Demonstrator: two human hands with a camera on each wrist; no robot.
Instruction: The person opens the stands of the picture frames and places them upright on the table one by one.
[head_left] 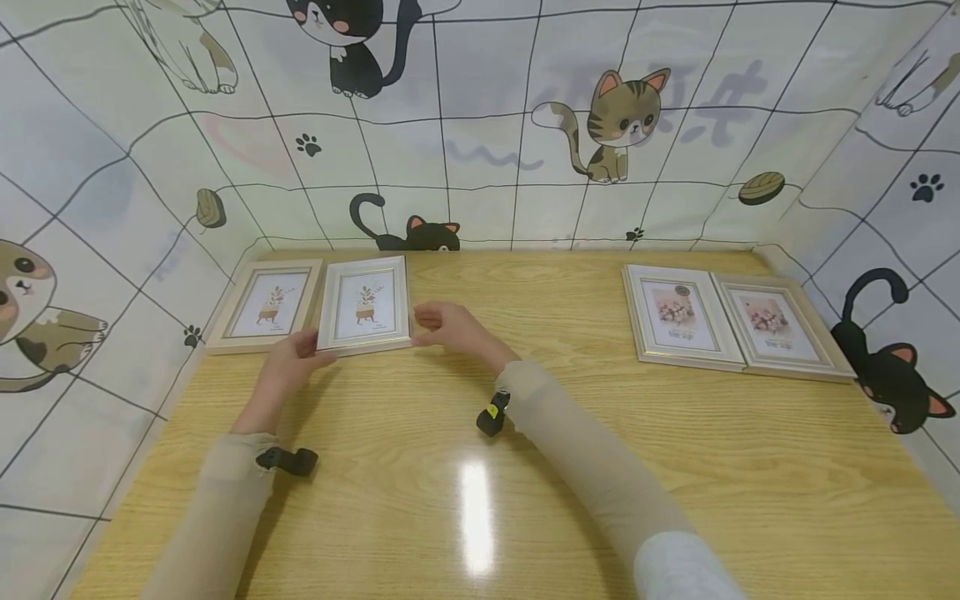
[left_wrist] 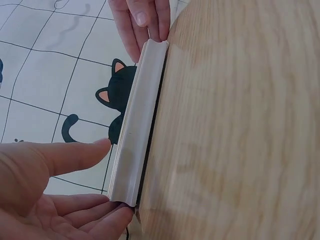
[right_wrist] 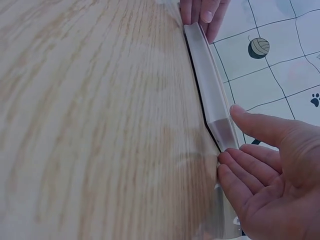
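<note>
A white picture frame (head_left: 365,304) with a potted-plant print lies on the table between my two hands. My left hand (head_left: 287,367) is at its left side near the front corner. In the left wrist view, the straight fingers (left_wrist: 92,215) touch the end of the frame, and the thumb stands apart from them near its upper edge. On the opposite side, my right hand (head_left: 456,331) has its fairly straight fingertips against the frame's right edge. The right thumb (right_wrist: 260,125) is spread from those fingers. Just left of the white frame lies a beige picture frame (head_left: 311,292) with a matching print.
At the right of the wooden table (head_left: 375,483) lie a white frame (head_left: 643,333) and a beige frame (head_left: 823,354) side by side, both with flower prints. A cat-patterned cloth (head_left: 480,150) rises behind the table and along both sides.
</note>
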